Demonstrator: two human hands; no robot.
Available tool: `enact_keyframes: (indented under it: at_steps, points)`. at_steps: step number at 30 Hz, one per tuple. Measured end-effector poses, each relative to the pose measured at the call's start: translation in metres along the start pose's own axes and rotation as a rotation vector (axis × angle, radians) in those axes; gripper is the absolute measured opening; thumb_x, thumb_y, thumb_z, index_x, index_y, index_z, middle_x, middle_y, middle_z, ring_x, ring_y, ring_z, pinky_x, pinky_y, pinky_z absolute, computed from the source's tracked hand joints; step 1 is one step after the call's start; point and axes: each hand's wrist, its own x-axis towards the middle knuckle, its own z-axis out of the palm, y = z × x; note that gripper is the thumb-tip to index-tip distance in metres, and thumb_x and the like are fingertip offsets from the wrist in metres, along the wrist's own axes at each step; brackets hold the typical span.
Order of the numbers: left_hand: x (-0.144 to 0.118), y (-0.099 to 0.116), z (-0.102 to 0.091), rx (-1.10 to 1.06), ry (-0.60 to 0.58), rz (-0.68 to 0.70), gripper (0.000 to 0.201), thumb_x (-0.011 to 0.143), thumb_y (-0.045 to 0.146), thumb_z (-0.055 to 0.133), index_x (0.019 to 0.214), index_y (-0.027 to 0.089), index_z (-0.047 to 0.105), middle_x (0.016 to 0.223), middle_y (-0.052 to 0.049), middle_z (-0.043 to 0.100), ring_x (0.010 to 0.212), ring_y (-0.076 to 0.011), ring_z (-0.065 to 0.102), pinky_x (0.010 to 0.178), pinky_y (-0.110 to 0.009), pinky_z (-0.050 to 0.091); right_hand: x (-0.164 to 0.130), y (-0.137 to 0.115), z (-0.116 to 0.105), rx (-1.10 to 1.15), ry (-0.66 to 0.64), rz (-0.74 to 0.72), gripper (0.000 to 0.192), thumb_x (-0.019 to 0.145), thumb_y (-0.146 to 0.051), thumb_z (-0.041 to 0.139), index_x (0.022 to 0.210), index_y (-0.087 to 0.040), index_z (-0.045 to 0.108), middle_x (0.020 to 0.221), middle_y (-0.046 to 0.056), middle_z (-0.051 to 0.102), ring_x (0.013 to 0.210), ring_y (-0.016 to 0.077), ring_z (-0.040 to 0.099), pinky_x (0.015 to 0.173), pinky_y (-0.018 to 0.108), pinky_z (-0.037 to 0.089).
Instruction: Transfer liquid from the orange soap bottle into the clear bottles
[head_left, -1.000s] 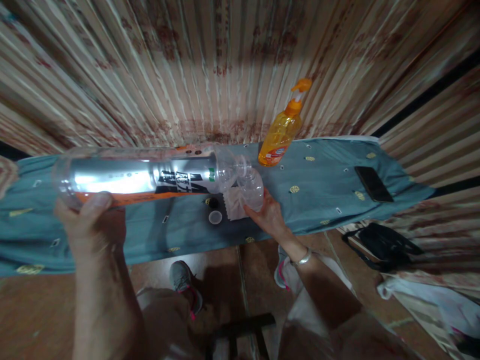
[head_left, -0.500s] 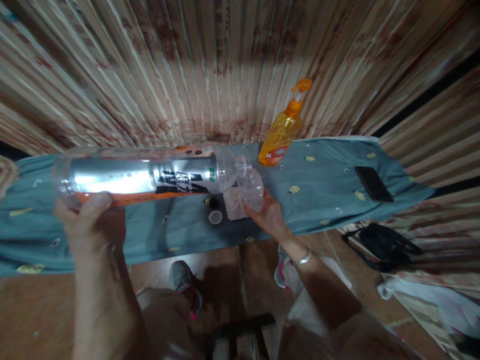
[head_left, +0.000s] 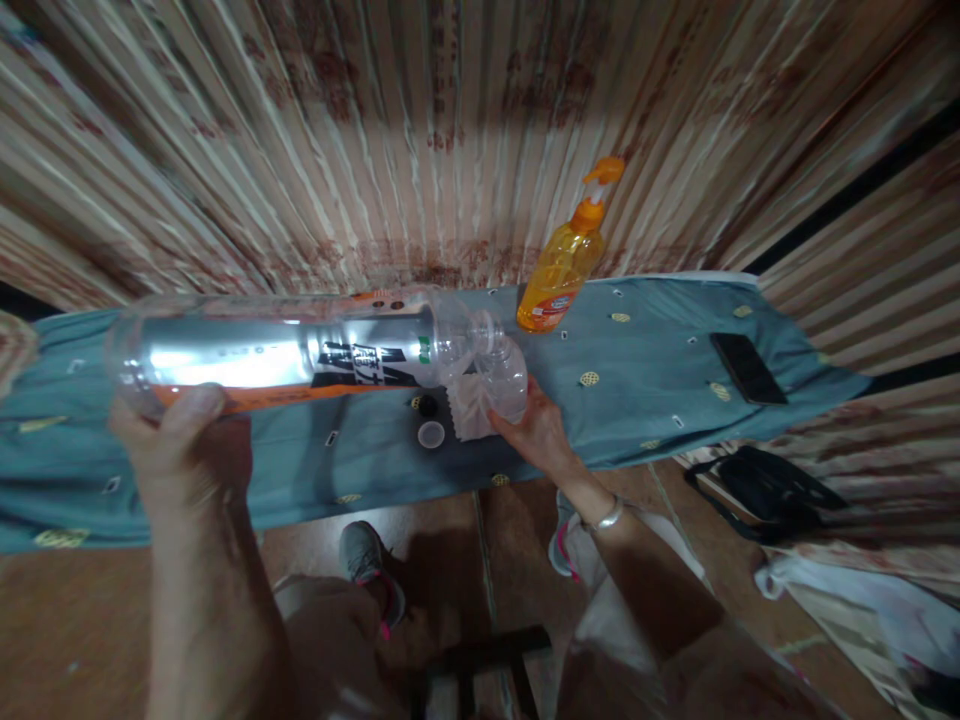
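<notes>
Head view looks down on a long bench (head_left: 660, 380) draped in teal patterned cloth. Above it, lying sideways, is a large clear plastic bottle with a silver, black and orange label (head_left: 285, 352), its base gripped by the left hand (head_left: 176, 440) and its open neck meeting the mouth of a small clear plastic bottle (head_left: 499, 385), which the right hand (head_left: 536, 430) clasps upright on the bench. An orange pump-top soap bottle (head_left: 559, 268) stands behind; a black phone (head_left: 747, 368) lies well apart; a small white cap (head_left: 431, 434) sits just beside the small bottle.
</notes>
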Motion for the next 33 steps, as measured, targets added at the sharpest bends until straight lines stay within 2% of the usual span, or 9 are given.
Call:
enact_keyframes:
  at_steps: [9, 15, 20, 27, 33]
  points:
    - [-0.002, 0.006, 0.005, 0.01, 0.021, -0.078, 0.093, 0.036, 0.039, 0.093, 0.124, 0.036, 0.063, 0.116, -0.003, 0.069, 0.084, -0.0223, 0.069, 0.081, -0.049, 0.064, 0.001, -0.002, -0.002, 0.019, -0.014, 0.022, 0.062, 0.079, -0.035, 0.074, 0.136, -0.017, 0.056, 0.12, 0.015, 0.077, 0.111, 0.0308, 0.076, 0.095, 0.046, 0.062]
    - [-0.001, 0.006, 0.007, 0.026, 0.041, -0.049, 0.084, 0.037, 0.035, 0.088, 0.118, 0.038, 0.066, 0.11, -0.002, 0.071, 0.077, -0.0204, 0.067, 0.072, -0.044, 0.064, 0.0, -0.002, -0.002, 0.026, -0.003, 0.031, 0.063, 0.077, -0.034, 0.077, 0.134, -0.015, 0.058, 0.12, 0.017, 0.077, 0.111, 0.0321, 0.076, 0.095, 0.047, 0.063]
    - [-0.001, 0.004, 0.004, -0.011, 0.033, -0.015, 0.088, 0.04, 0.032, 0.088, 0.124, 0.038, 0.064, 0.11, -0.002, 0.07, 0.082, -0.0226, 0.069, 0.076, -0.046, 0.064, 0.0, -0.001, -0.001, 0.035, 0.003, 0.033, 0.066, 0.077, -0.034, 0.077, 0.137, -0.015, 0.056, 0.121, 0.017, 0.077, 0.112, 0.032, 0.076, 0.096, 0.048, 0.062]
    - [-0.001, 0.007, 0.011, 0.012, 0.018, -0.028, 0.086, 0.04, 0.033, 0.087, 0.123, 0.038, 0.062, 0.098, -0.001, 0.068, 0.091, -0.0263, 0.07, 0.082, -0.048, 0.063, -0.001, -0.002, 0.0, 0.032, -0.007, 0.052, 0.064, 0.077, -0.032, 0.076, 0.137, -0.021, 0.057, 0.12, 0.016, 0.076, 0.112, 0.0342, 0.075, 0.095, 0.053, 0.063]
    - [0.002, 0.007, 0.013, 0.032, 0.019, -0.025, 0.085, 0.04, 0.032, 0.08, 0.123, 0.04, 0.064, 0.086, 0.001, 0.066, 0.082, -0.0252, 0.068, 0.078, -0.048, 0.063, -0.002, -0.001, 0.001, 0.032, 0.004, 0.034, 0.065, 0.077, -0.032, 0.075, 0.137, -0.019, 0.056, 0.121, 0.017, 0.076, 0.112, 0.0346, 0.075, 0.096, 0.053, 0.063]
